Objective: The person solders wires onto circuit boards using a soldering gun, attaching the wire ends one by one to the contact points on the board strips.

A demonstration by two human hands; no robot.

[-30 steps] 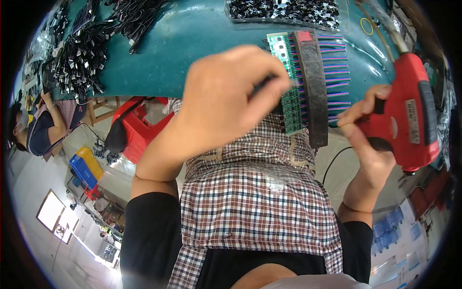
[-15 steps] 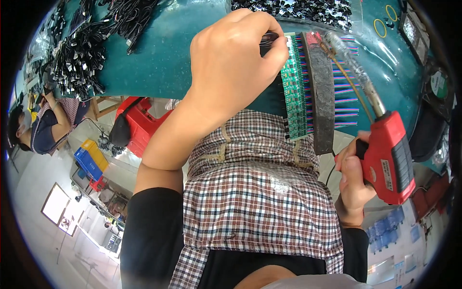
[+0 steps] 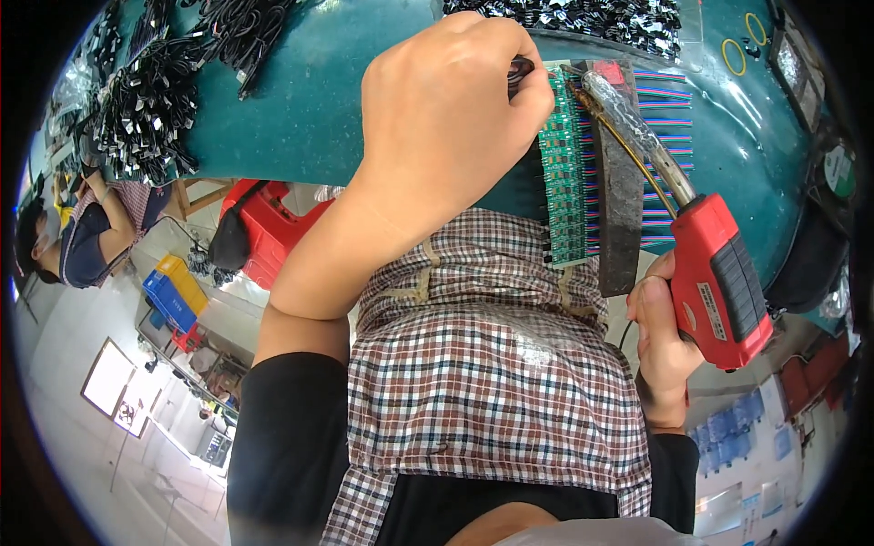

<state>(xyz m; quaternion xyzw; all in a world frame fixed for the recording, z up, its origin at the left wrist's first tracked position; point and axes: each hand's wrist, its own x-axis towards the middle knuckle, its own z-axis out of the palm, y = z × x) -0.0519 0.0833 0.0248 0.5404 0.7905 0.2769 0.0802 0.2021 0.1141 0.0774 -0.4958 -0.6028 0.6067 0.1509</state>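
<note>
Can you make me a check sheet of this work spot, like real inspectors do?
Surface: green table, shiny.
Job's things: circuit board; coloured wires run under a dark bar.
Clutter: two yellow rings; heap of black parts.
Hands: left hand pinches a dark thing, mostly hidden; right hand grips a red soldering gun, tip near the board's far end, contact unclear.
Cables: black bundles, table's left.
Surroundings: another person, left; blue crate.

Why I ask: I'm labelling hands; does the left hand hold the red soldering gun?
No, the right hand grips the red soldering gun, while the left hand pinches dark wires.
</note>
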